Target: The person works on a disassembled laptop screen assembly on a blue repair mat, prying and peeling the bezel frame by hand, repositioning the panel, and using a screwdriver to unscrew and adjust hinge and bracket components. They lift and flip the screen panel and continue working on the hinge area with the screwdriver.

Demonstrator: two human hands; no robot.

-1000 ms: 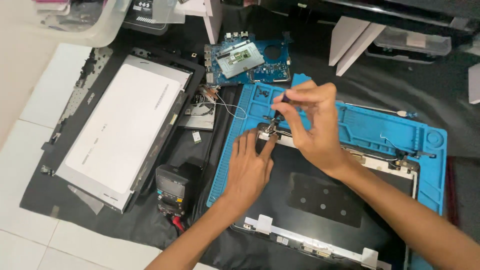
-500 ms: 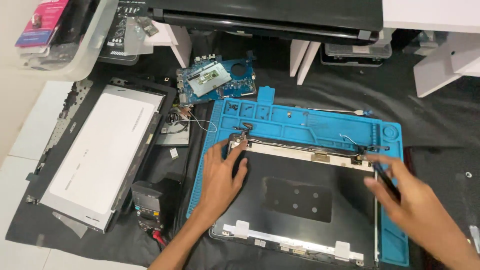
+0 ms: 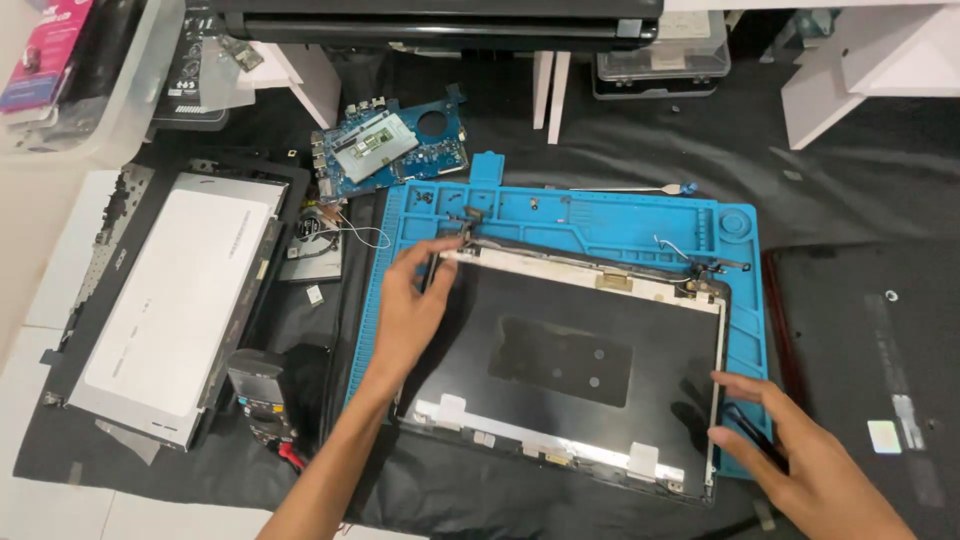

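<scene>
A black laptop lid shell (image 3: pixel 560 360) lies inside-up on a blue silicone work mat (image 3: pixel 600 215). My left hand (image 3: pixel 410 310) rests on the shell's top left corner, its fingertips touching the frame just below the left metal hinge (image 3: pixel 468 222). My right hand (image 3: pixel 800 465) is at the shell's lower right corner, holding a thin black tool (image 3: pixel 752 435) against the right edge. The right hinge (image 3: pixel 705 270), with loose wires, sits at the top right corner.
A blue circuit board (image 3: pixel 385 150) lies beyond the mat. At the left are a bare screen panel (image 3: pixel 180 300) in its bezel, a small fan (image 3: pixel 312 245) and a black meter (image 3: pixel 262 395). A dark laptop base cover (image 3: pixel 880 350) lies to the right, and a clear plastic bin (image 3: pixel 70 90) sits far left.
My right hand left the top left hinge, crossed to the right side and moved down to the lower right corner. My left hand stayed at the top left corner.
</scene>
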